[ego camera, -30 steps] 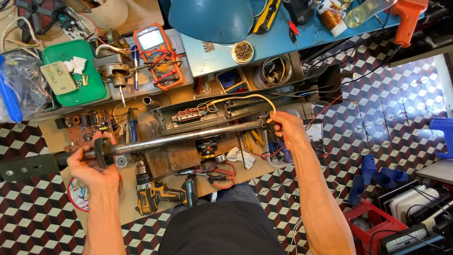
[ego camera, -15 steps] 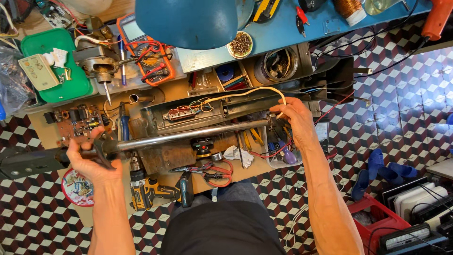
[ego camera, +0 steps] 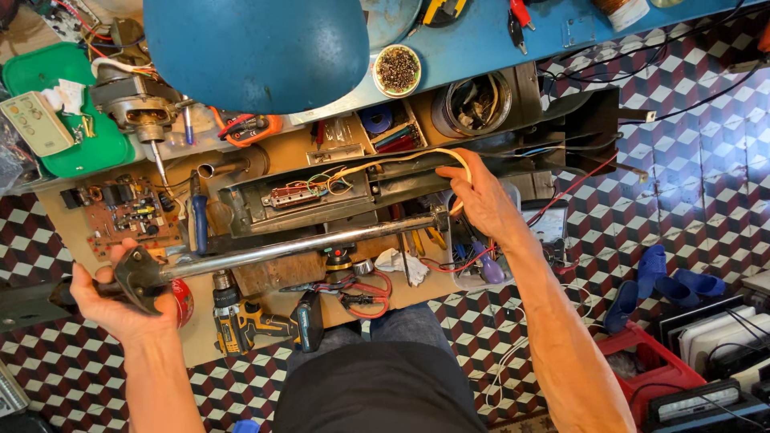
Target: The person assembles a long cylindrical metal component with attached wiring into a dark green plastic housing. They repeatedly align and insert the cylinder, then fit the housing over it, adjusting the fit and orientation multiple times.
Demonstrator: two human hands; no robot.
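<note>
Head view, looking straight down over the tabletop (ego camera: 88,337), a brown board crowded with parts.

Main object: a long metal rod (ego camera: 297,247), shiny, carrying a dark bracket (ego camera: 143,274) at its left end. Long axis runs nearly left to right across the view, tilted slightly: left end lower and nearer the person, right end higher, reaching a small dark fitting just below the open housing (ego camera: 321,196).

Left hand (ego camera: 120,301): clenched around the bracket end of the rod, fingers wrapped from below, thumb side on top. This end is held out past the left edge of the board, over the patterned floor (ego camera: 658,160).

Right hand (ego camera: 481,200): at the opposite end, fingers curled over the right part of the housing where a yellowish cable (ego camera: 385,163) loops across. It appears to be grasping the cable or the housing rim; I cannot tell which. The rod's right tip lies just beside the base of this hand, to its left; contact between them is not clear.

So the rod spans between the two hands. The left hand has the firm hold; the right is the nearer one to the free tip.

Surroundings: the housing lies parallel to the rod, just behind it, with a terminal block and coloured wires inside. A circuit board (ego camera: 128,210) sits at left, a yellow cordless drill (ego camera: 249,321) and red-handled pliers (ego camera: 361,293) in front of the rod, a blue lamp shade (ego camera: 257,48) overhead.
</note>
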